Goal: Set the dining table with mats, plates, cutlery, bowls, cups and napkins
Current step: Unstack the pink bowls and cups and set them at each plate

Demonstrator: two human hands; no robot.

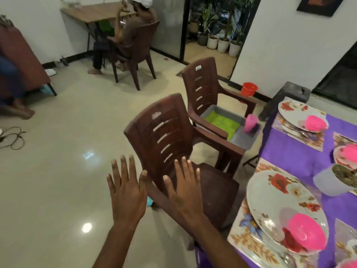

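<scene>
Two hands: left hand and right hand, fingers spread, grip holding nothing.
Plate: right of both, on worktop.

On the purple-clothed table, floral plates sit on floral mats along the near-left edge, each with a pink bowl on it, cutlery lying alongside the nearest one.
</scene>
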